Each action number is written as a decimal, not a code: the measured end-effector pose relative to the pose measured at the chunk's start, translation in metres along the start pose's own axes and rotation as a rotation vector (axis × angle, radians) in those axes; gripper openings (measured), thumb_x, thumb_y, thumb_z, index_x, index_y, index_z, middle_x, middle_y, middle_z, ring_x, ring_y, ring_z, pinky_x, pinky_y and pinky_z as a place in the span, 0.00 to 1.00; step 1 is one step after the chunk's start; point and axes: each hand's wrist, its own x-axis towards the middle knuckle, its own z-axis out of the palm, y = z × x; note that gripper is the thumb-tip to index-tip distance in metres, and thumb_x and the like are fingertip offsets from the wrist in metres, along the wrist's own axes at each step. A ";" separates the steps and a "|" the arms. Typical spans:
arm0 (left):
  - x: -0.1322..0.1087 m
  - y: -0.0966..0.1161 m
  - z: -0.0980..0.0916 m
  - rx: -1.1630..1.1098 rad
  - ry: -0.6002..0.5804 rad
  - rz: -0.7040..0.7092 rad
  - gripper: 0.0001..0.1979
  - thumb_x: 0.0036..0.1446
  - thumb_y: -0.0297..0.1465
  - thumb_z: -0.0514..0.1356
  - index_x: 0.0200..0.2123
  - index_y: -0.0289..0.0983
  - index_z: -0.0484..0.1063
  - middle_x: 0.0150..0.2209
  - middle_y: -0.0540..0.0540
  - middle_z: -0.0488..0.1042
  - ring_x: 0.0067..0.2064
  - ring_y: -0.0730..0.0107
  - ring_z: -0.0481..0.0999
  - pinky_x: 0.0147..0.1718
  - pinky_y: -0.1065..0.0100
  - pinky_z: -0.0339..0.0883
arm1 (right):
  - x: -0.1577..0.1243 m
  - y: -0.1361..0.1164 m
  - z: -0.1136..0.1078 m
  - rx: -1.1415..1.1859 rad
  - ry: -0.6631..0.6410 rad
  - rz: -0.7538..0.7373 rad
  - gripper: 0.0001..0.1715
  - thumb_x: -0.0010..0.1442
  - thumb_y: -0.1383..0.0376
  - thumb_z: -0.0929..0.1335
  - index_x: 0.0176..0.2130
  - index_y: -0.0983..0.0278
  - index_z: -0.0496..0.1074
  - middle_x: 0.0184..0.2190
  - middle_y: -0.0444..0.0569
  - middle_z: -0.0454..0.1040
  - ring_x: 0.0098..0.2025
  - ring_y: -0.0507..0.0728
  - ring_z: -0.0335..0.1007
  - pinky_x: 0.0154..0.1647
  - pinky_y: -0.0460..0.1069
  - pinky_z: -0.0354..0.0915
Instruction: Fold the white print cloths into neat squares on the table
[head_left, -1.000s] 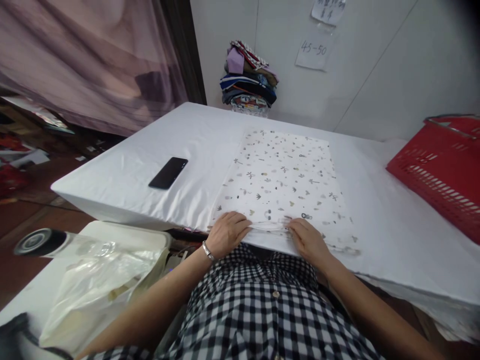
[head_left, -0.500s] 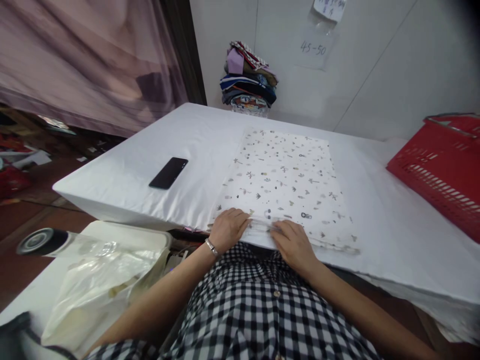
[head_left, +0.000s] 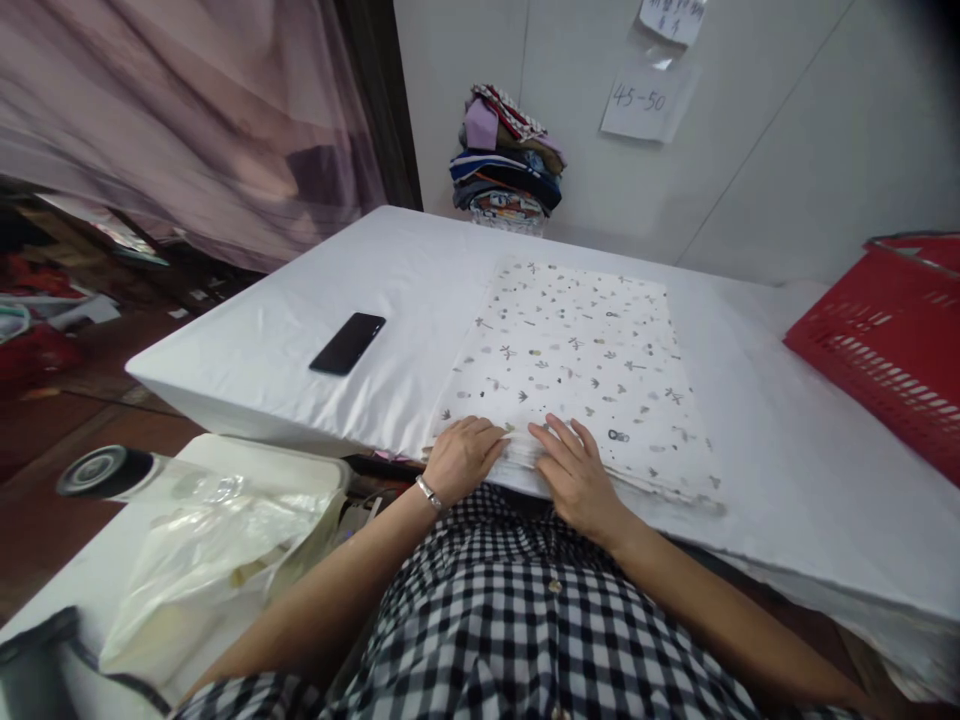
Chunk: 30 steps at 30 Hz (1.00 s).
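Note:
A stack of white sheets printed with small grey and tan motifs (head_left: 577, 360) lies flat on the white-covered table (head_left: 300, 310). Both my hands rest on its near edge, close together. My left hand (head_left: 461, 460), with a silver bracelet at the wrist, has its fingers curled onto the stack's edge. My right hand (head_left: 574, 470) lies on top with its fingers stretched out and slightly spread, pressing the sheets. My checked shirt fills the bottom of the view.
A black phone (head_left: 347, 343) lies on the table to the left. A pile of folded clothes (head_left: 506, 160) stands at the far wall under paper labels. A red plastic basket (head_left: 892, 340) sits at the right. A clear plastic bag (head_left: 202, 550) lies on a cream surface lower left.
My right hand has slid left along the stack's near edge until it is next to my left hand, and its fingers have spread flat. The left hand has barely moved.

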 end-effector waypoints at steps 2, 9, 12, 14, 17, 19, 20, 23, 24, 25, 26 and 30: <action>-0.001 0.000 0.000 -0.002 -0.009 -0.004 0.13 0.61 0.35 0.48 0.37 0.37 0.71 0.31 0.46 0.70 0.37 0.68 0.68 0.38 0.66 0.63 | -0.004 -0.002 0.000 0.005 -0.003 0.000 0.15 0.59 0.74 0.57 0.32 0.66 0.70 0.60 0.51 0.57 0.64 0.61 0.41 0.61 0.63 0.43; -0.002 0.001 -0.002 0.001 -0.018 0.008 0.13 0.61 0.34 0.48 0.37 0.37 0.71 0.31 0.46 0.70 0.37 0.68 0.68 0.38 0.65 0.63 | -0.004 -0.006 0.006 -0.019 -0.041 0.044 0.14 0.60 0.72 0.57 0.33 0.66 0.70 0.60 0.52 0.56 0.64 0.61 0.41 0.61 0.62 0.44; -0.002 0.001 -0.006 0.001 -0.049 0.025 0.11 0.60 0.33 0.49 0.39 0.37 0.70 0.33 0.45 0.70 0.39 0.67 0.68 0.39 0.64 0.63 | 0.003 -0.007 0.008 -0.032 -0.050 0.074 0.12 0.61 0.67 0.59 0.36 0.66 0.70 0.60 0.53 0.56 0.64 0.62 0.41 0.60 0.63 0.44; -0.003 0.000 -0.009 0.015 -0.069 0.029 0.10 0.59 0.31 0.51 0.41 0.38 0.69 0.35 0.45 0.70 0.40 0.66 0.68 0.40 0.64 0.63 | 0.009 -0.009 0.011 -0.036 -0.047 0.082 0.12 0.61 0.65 0.59 0.38 0.66 0.70 0.60 0.53 0.56 0.64 0.62 0.41 0.60 0.63 0.43; -0.002 -0.002 -0.014 0.043 -0.093 0.020 0.10 0.58 0.29 0.50 0.41 0.38 0.69 0.35 0.45 0.70 0.40 0.66 0.67 0.41 0.64 0.63 | 0.019 -0.011 0.015 -0.043 -0.037 0.085 0.12 0.61 0.67 0.59 0.36 0.66 0.70 0.59 0.53 0.57 0.64 0.62 0.40 0.61 0.64 0.42; -0.002 -0.004 -0.016 0.051 -0.097 0.017 0.11 0.59 0.28 0.49 0.40 0.38 0.70 0.34 0.45 0.70 0.40 0.66 0.67 0.41 0.64 0.63 | 0.024 -0.013 0.017 -0.031 -0.022 0.060 0.11 0.60 0.69 0.60 0.34 0.66 0.71 0.59 0.53 0.57 0.64 0.62 0.40 0.61 0.64 0.42; -0.003 -0.005 -0.017 0.051 -0.093 0.018 0.11 0.58 0.27 0.49 0.39 0.38 0.70 0.34 0.45 0.70 0.40 0.66 0.67 0.41 0.64 0.63 | 0.026 -0.014 0.017 -0.016 -0.013 0.038 0.11 0.60 0.70 0.60 0.33 0.66 0.71 0.59 0.52 0.57 0.64 0.61 0.40 0.61 0.63 0.42; -0.004 -0.007 -0.016 0.042 -0.068 0.032 0.11 0.57 0.25 0.50 0.40 0.38 0.70 0.35 0.45 0.70 0.40 0.66 0.67 0.40 0.64 0.63 | 0.026 -0.015 0.015 0.038 0.008 -0.020 0.11 0.59 0.71 0.60 0.34 0.65 0.71 0.59 0.50 0.58 0.63 0.59 0.41 0.62 0.62 0.42; -0.005 -0.008 -0.016 0.039 -0.062 0.037 0.11 0.57 0.25 0.50 0.40 0.38 0.70 0.36 0.45 0.70 0.40 0.66 0.67 0.41 0.64 0.63 | 0.025 -0.015 0.014 0.049 0.007 -0.029 0.11 0.60 0.70 0.60 0.34 0.64 0.71 0.59 0.49 0.58 0.63 0.59 0.42 0.61 0.62 0.43; -0.006 -0.008 -0.015 0.035 -0.059 0.042 0.11 0.56 0.25 0.51 0.40 0.38 0.70 0.36 0.45 0.70 0.40 0.66 0.67 0.41 0.64 0.63 | 0.023 -0.015 0.014 0.053 0.002 -0.032 0.11 0.60 0.70 0.60 0.34 0.64 0.71 0.58 0.49 0.59 0.63 0.59 0.42 0.61 0.62 0.43; -0.007 -0.009 -0.014 0.032 -0.057 0.043 0.11 0.57 0.25 0.51 0.40 0.38 0.70 0.36 0.46 0.70 0.40 0.66 0.67 0.41 0.64 0.63 | 0.022 -0.015 0.014 0.053 -0.006 -0.034 0.11 0.60 0.69 0.60 0.34 0.64 0.71 0.58 0.50 0.60 0.63 0.60 0.43 0.61 0.63 0.44; -0.011 -0.010 -0.013 0.014 -0.045 0.026 0.11 0.58 0.26 0.50 0.41 0.38 0.69 0.36 0.46 0.71 0.40 0.66 0.67 0.42 0.63 0.63 | 0.025 -0.018 0.018 0.018 -0.024 -0.012 0.12 0.60 0.70 0.59 0.36 0.65 0.71 0.59 0.50 0.58 0.63 0.60 0.42 0.61 0.63 0.43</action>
